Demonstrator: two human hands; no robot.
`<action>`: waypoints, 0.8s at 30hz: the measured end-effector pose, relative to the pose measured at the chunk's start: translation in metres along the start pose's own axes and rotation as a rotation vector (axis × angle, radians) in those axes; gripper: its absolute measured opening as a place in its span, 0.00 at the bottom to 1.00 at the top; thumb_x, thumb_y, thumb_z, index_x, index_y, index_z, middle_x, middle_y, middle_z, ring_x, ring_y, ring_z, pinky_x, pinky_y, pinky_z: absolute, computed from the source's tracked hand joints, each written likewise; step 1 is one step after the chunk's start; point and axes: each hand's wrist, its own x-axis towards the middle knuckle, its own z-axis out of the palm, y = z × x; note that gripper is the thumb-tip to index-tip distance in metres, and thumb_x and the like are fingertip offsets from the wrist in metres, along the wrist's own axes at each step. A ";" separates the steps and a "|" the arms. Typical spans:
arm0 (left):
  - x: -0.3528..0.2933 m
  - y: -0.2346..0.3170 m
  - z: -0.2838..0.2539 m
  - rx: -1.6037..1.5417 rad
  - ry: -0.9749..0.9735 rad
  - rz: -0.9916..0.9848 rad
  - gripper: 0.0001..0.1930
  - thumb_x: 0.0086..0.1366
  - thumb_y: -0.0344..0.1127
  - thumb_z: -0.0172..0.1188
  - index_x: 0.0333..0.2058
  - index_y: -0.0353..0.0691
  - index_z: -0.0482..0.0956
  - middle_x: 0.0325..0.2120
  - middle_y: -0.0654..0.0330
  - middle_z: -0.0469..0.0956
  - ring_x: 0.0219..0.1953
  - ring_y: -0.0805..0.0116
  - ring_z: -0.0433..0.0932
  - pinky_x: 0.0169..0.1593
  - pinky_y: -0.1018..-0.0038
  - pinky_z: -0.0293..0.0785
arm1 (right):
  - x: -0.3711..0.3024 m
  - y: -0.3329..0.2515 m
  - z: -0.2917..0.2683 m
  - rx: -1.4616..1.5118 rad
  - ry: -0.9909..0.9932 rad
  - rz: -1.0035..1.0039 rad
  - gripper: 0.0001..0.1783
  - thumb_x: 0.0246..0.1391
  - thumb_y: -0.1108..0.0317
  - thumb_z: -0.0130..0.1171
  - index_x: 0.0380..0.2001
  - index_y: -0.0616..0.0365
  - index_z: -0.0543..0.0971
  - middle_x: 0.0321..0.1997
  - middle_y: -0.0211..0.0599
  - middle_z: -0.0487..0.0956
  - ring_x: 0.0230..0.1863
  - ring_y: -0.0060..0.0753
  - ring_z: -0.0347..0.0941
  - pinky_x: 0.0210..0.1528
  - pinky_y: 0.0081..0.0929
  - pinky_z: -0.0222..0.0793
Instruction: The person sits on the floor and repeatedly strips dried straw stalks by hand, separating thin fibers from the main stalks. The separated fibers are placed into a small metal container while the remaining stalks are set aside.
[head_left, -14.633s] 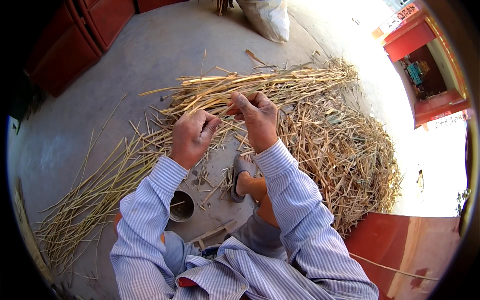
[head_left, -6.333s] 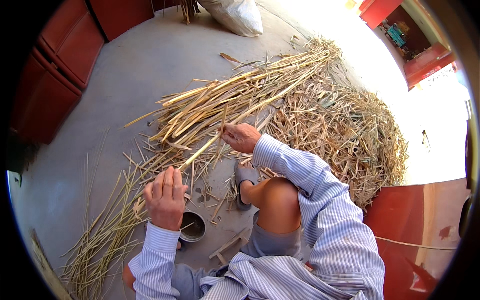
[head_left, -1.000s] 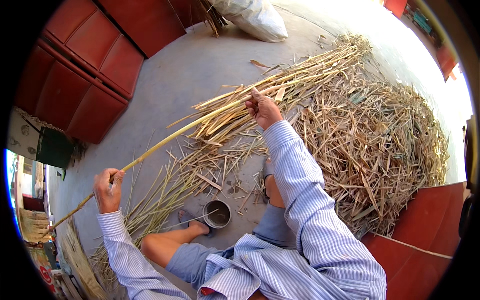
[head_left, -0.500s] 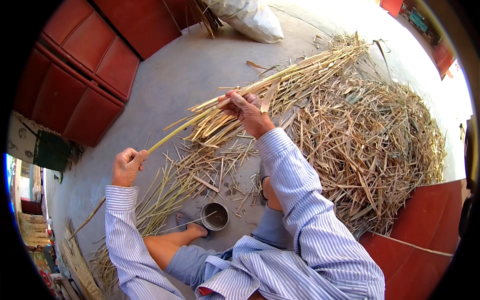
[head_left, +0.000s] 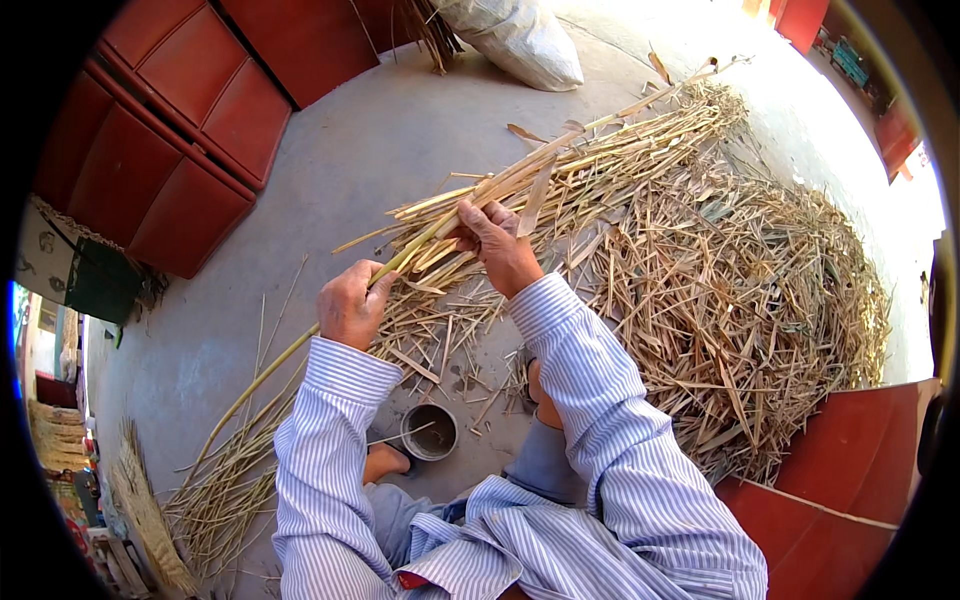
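A long yellow-green reed stalk [head_left: 420, 245] runs from the lower left up toward the bundle of uncleaned reeds [head_left: 600, 165]. My left hand [head_left: 350, 305] is closed around the stalk's middle. My right hand [head_left: 495, 240] grips the same stalk farther up, fingers pinched on its dry leaf sheath. Both sleeves are blue-and-white striped. Stripped stalks [head_left: 240, 470] lie in a row at the lower left.
A big heap of dry husks and leaves [head_left: 740, 300] lies to my right. A small round metal tin [head_left: 429, 432] stands on the concrete floor [head_left: 380, 150] by my foot. Red panelled doors [head_left: 170, 130] stand at upper left, a white sack [head_left: 520, 40] at the top.
My left hand has slid up the stalk from far left toward the right hand, and the stalk has been drawn back so its thick end sits between both hands.
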 end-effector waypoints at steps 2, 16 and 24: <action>0.002 0.000 -0.004 -0.061 -0.011 -0.050 0.13 0.62 0.42 0.63 0.30 0.36 0.77 0.23 0.49 0.77 0.26 0.49 0.77 0.29 0.62 0.70 | 0.013 -0.008 -0.023 0.136 0.187 -0.102 0.14 0.64 0.56 0.55 0.40 0.56 0.76 0.33 0.33 0.83 0.32 0.21 0.78 0.32 0.17 0.72; -0.029 -0.043 0.013 -0.226 -0.223 -0.115 0.21 0.70 0.49 0.51 0.27 0.36 0.74 0.20 0.47 0.74 0.25 0.44 0.75 0.28 0.59 0.68 | 0.022 -0.030 -0.021 0.016 0.031 0.067 0.14 0.64 0.64 0.54 0.49 0.60 0.73 0.45 0.35 0.82 0.42 0.23 0.79 0.40 0.17 0.74; -0.038 -0.075 0.003 0.155 0.082 0.147 0.17 0.66 0.46 0.58 0.26 0.38 0.75 0.20 0.54 0.74 0.24 0.53 0.74 0.28 0.62 0.66 | 0.027 -0.008 -0.005 -0.177 0.302 -0.027 0.10 0.60 0.61 0.61 0.35 0.58 0.78 0.30 0.29 0.81 0.29 0.18 0.77 0.31 0.15 0.68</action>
